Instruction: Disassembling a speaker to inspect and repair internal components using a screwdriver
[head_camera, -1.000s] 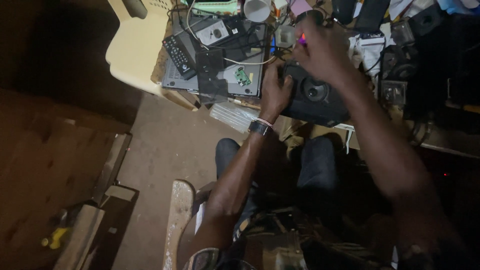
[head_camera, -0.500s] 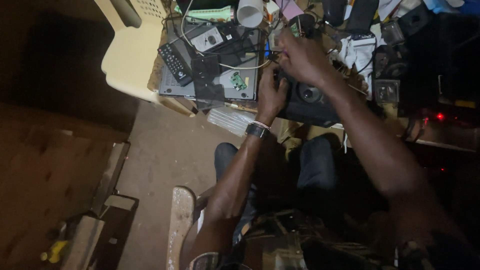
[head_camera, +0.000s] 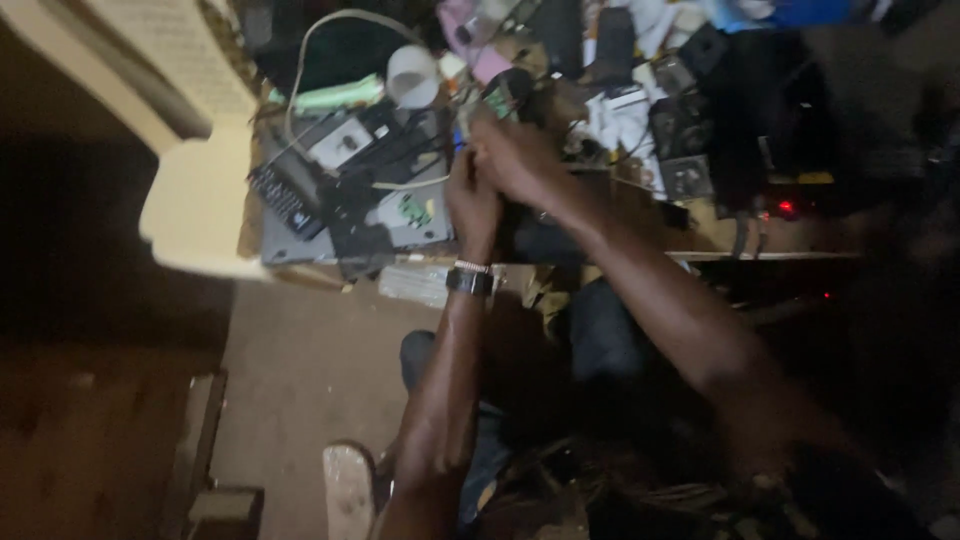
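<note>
The dark speaker box (head_camera: 545, 240) sat at the near edge of the table (head_camera: 720, 235), at about 6 o'clock from the two hands. It was black, boxy and largely covered, so its front face could not be made out. The left hand (head_camera: 472, 200) rested against its 9 o'clock side, with the right hand (head_camera: 515, 160) touching its top at 12 o'clock. Blur hid whether either grip closed on anything.
</note>
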